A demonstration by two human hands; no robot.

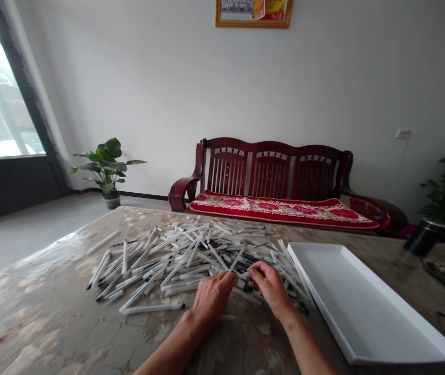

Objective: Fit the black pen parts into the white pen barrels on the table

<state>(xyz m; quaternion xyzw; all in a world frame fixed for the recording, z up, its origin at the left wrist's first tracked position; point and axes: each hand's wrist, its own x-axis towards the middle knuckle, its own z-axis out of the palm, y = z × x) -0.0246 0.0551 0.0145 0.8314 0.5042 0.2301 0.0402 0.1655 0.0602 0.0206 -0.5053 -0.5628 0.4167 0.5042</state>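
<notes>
A wide heap of white pens [183, 255], many with black ends, is spread over the table. At the near edge of the heap, my left hand [213, 295] is closed, its thumb and fingers pinching one end of a white pen [243, 275]. The fingertips of my right hand [272, 289] are closed on the pen's other end. My fingers cover part of this pen, so its tip and cap cannot be made out. One loose pen [154, 309] lies left of my left wrist.
A shallow white tray [379, 307] stands on the patterned table [50, 312] to the right of the heap. Beyond it are a black cylindrical cup [425, 237] and dark cables [443, 276]. A red wooden bench [269, 172] and a potted plant [109, 166] stand behind the table.
</notes>
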